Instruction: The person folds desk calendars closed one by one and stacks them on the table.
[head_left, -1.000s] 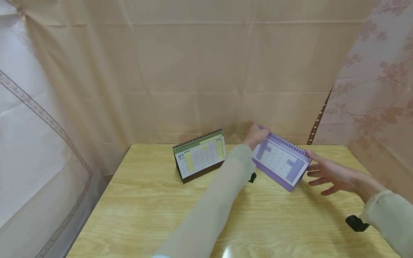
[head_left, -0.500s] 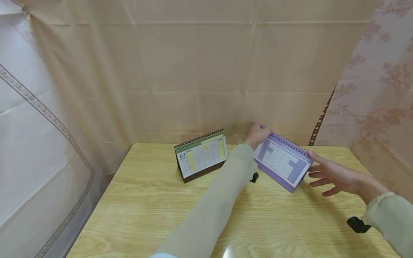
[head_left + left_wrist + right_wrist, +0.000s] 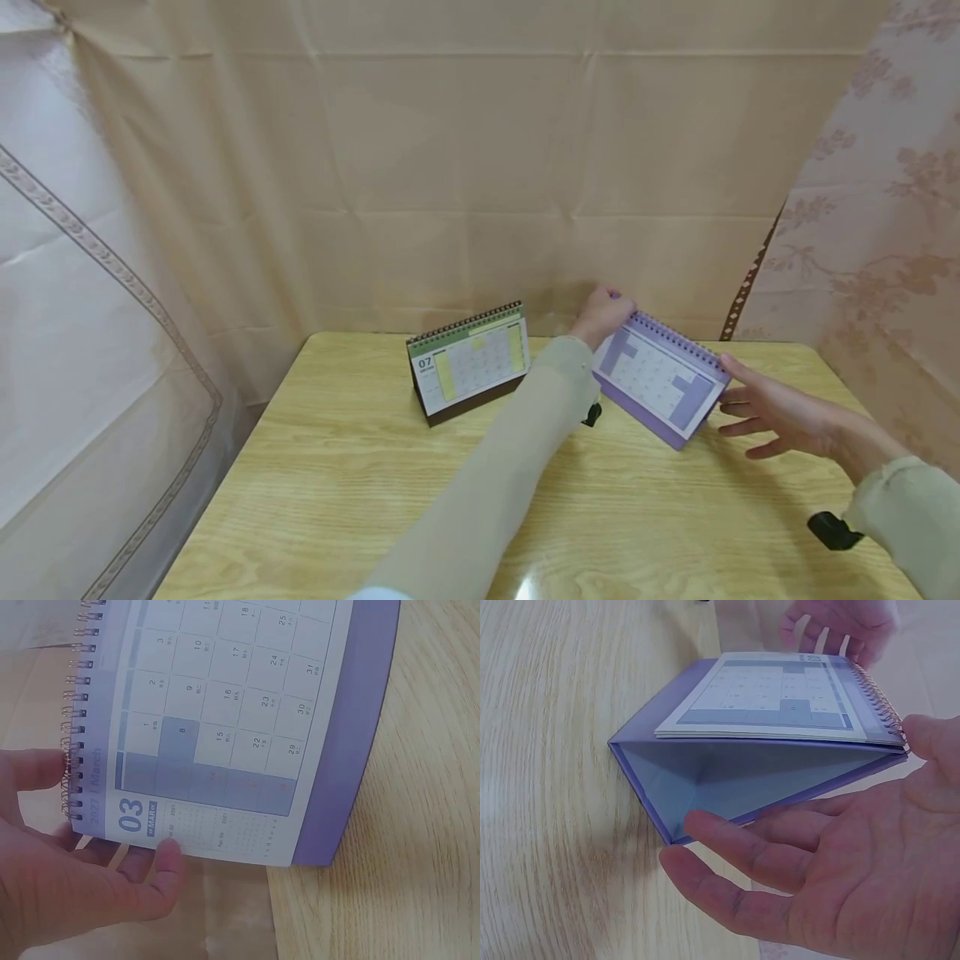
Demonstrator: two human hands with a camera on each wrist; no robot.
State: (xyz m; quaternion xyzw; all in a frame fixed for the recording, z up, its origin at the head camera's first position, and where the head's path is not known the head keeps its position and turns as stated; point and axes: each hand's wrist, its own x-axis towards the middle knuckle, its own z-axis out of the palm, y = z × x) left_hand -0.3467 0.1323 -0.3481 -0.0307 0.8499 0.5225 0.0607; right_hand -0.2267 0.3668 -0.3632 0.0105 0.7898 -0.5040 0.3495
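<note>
Gripping purple March desk calendar (image 3: 651, 377) by one corner: left hand (image 3: 604, 316) | right hand (image 3: 786, 414): loose, thumb touching other end | nothing's shifted tbh, probably just steadying

Paper calendar (image 3: 654, 377), glossy wood-grained table (image 3: 330, 500)

On the surface (image 3: 337, 483), the left calendar (image 3: 480, 367) stood well apart from the right calendar (image 3: 663, 379), their inner ends farther back than their outer ends. The left hand (image 3: 603, 318) was at the right calendar's upper left corner, the right hand (image 3: 783, 414) at its right end, thumb by the top corner. The left sleeve (image 3: 487, 492) crossed before the space between the calendars. Behind hung the back cloth (image 3: 450, 167), flanked by the left cloth (image 3: 90, 350) and right cloth (image 3: 892, 225).
</note>
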